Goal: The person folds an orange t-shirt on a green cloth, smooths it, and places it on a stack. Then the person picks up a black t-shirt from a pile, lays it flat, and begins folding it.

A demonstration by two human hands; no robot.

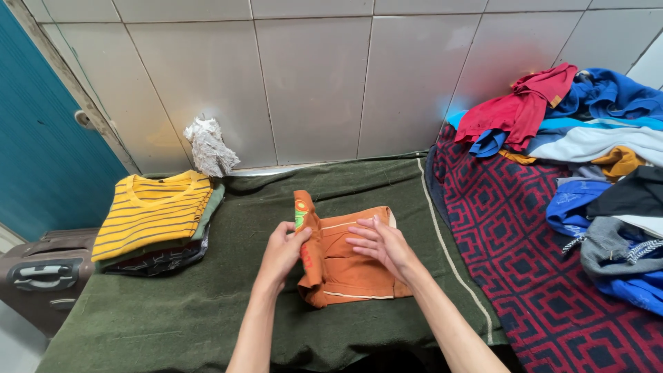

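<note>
— Green blanket (207,304) under everything — where's the garment?
— Mid-blanket: the orange shorts (349,266), partly folded.
— Your hands?
— Your right hand (380,245) lies flat on the shorts, fingers spread; your left hand (282,252) pinches their raised edge — thumb and fingers closed on the cloth.

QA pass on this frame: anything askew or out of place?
One oddity: a crumpled whitish rag sits against the tiled wall, unlike the neat folded stack. The left hand lifts the orange garment's edge; the right hand presses it flat.
</note>
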